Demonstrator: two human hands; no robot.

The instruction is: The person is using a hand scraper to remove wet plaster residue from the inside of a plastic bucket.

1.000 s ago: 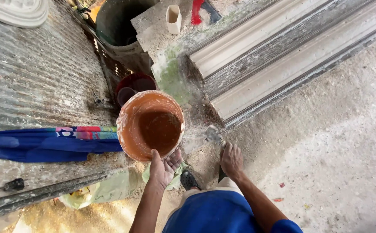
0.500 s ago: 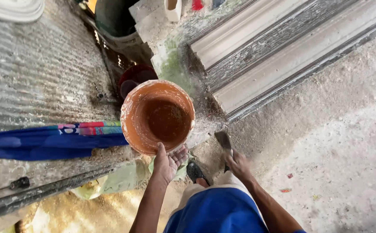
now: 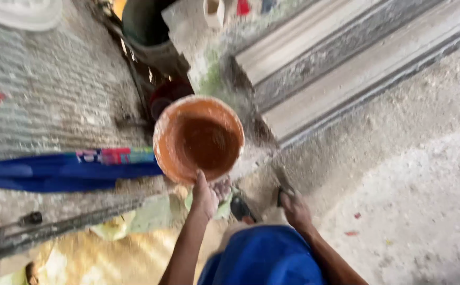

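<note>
Head view, edges and room: the orange bowl is held over the dusty floor, close to the long grey moulded slab at its right; a blue cloth reaches its left rim, a dark bucket lies beyond it. Open floor lies to the right.
Left hand: pinches the bowl's near rim, thumb inside.
Right hand: closed on the handle of a scraper, blade down on the floor.
Change: compared with 0.5 s ago, bowl and hands sit slightly lower in view; both grips are unchanged.
Bowl's look: 1 round plastic bowl, pale crust along the rim, brown wet residue at the bottom.
</note>
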